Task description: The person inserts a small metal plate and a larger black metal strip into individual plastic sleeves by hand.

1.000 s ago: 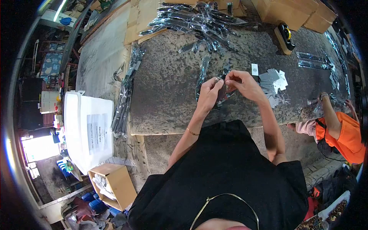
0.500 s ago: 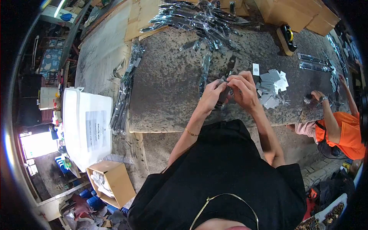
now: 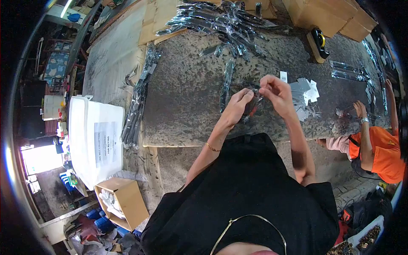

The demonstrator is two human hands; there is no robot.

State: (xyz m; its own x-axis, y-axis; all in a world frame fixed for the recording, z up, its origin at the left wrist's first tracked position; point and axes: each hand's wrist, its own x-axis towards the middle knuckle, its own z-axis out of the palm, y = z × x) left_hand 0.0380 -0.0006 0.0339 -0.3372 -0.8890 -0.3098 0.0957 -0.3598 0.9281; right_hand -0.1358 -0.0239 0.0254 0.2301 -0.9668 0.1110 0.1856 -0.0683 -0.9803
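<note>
My left hand (image 3: 236, 107) and my right hand (image 3: 276, 94) meet over the speckled table (image 3: 182, 102), both pinching a small dark item in a clear plastic sleeve (image 3: 253, 101). The sleeve hangs between my fingertips just above the tabletop. A pile of grey and white paper tags (image 3: 303, 94) lies right beside my right hand. One long bagged strip (image 3: 226, 83) lies just left of my left hand.
A heap of bagged dark strips (image 3: 221, 21) fills the table's far side, more (image 3: 138, 102) hang off its left edge. Cardboard boxes (image 3: 327, 15) and a tape dispenser (image 3: 318, 41) stand far right. A person in orange (image 3: 378, 148) works at right. A white bin (image 3: 95, 140) sits left.
My right hand has lifted up and to the right, pulling the sleeve's top away from my left hand. The person in orange has shifted their arm.
</note>
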